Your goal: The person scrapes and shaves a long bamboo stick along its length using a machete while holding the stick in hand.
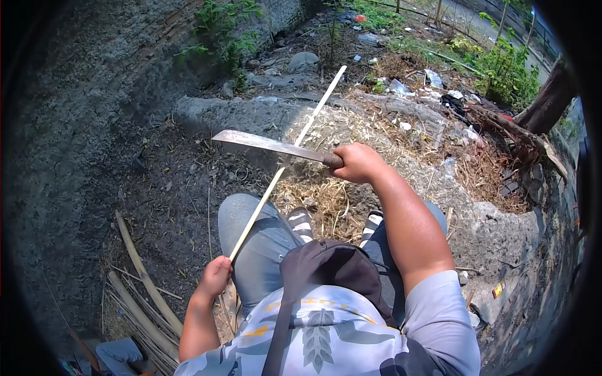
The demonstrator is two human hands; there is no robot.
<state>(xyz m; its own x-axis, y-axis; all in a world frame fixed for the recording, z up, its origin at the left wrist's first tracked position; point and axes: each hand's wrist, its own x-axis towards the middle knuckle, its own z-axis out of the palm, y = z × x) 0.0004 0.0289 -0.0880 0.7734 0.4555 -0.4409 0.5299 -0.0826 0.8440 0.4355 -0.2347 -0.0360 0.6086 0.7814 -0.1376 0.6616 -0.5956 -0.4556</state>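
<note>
My right hand [357, 163] is closed round the dark handle of a machete [269, 144], its long blade pointing left. The blade crosses over a thin pale strip that looks like split bamboo [261, 212]. My left hand [217, 276] grips the strip's lower end beside my left knee. From there the strip slants up and away to the right, its far end above the stone ledge. Pale shavings [332, 194] lie on the ground between my sandalled feet, below the blade.
Bamboo poles and thin strips [141, 260] lie at my lower left. A rough wall [75, 156] rises on the left. Ahead is a stone ledge [238, 116]; litter [433, 78] and a tree trunk [552, 97] are at the right. Another person's leg [119, 354] shows at bottom left.
</note>
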